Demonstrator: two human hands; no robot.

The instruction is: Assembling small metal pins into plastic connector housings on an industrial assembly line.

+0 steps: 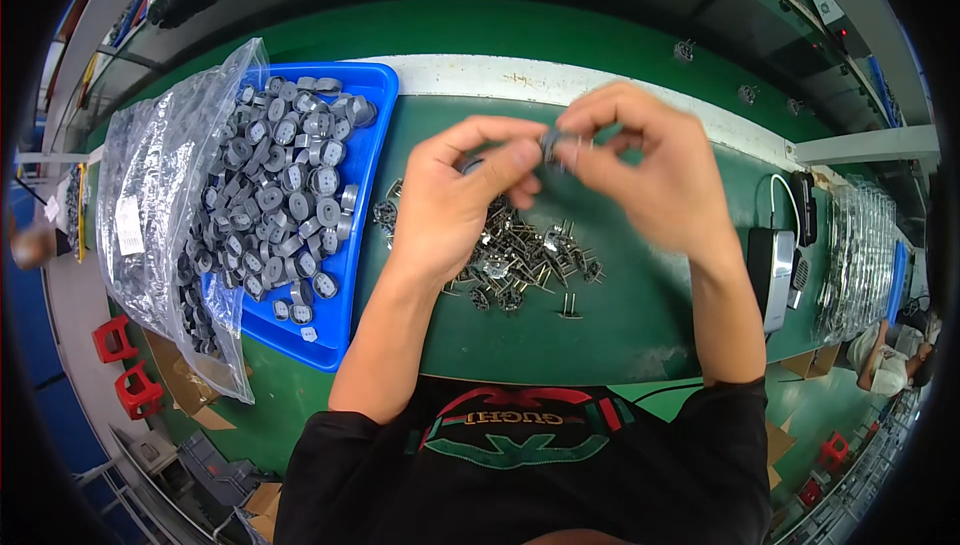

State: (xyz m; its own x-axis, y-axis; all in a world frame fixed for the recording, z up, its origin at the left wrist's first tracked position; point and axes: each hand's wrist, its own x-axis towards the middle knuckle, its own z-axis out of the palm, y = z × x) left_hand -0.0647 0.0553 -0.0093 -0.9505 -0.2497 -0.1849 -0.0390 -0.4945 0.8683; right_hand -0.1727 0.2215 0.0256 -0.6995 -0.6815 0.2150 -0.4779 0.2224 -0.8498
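Note:
Both my hands meet above the green table. With its thumb and fingers pinched, my left hand [465, 180] grips a small grey round plastic cap [549, 143]. A second grey cap [472, 166] is tucked in the curl of the same hand. My right hand [640, 160] is closed at the cap's right side, where thin metal pins [583, 143] show between thumb and forefinger; the rest of that pinned piece is hidden. Below my hands lies a loose pile of pinned metal parts [510, 255]. One pinned part [570, 310] stands apart, prongs up.
A blue tray [385, 95] full of grey caps stands at the left, with a clear plastic bag [150, 195] over its side. At the right are a white-and-black box [770, 275] with a cable and stacked clear trays [858, 260]. A white ledge [470, 77] runs behind.

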